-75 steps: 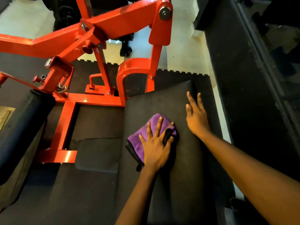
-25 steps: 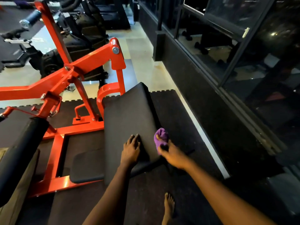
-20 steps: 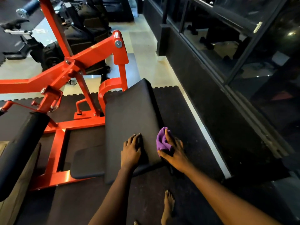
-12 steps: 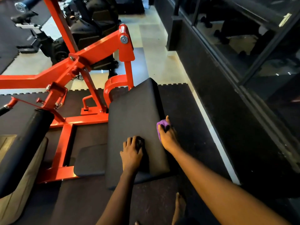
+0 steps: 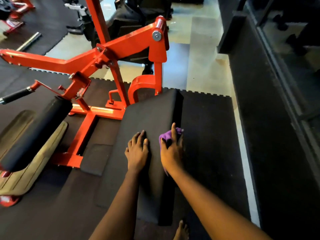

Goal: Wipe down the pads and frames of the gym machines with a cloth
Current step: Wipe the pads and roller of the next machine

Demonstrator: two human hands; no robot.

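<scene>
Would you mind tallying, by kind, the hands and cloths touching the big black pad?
Hands: 2, the left hand and the right hand
Cloths: 1, the purple cloth
Total: 3

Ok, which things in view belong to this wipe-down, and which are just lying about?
Job: purple cloth, held by the right hand against the right edge of the black pad; left hand flat on that pad; red frame.
Lying about: metal bar on the far floor mat; small red gear beyond it, blurred.
</scene>
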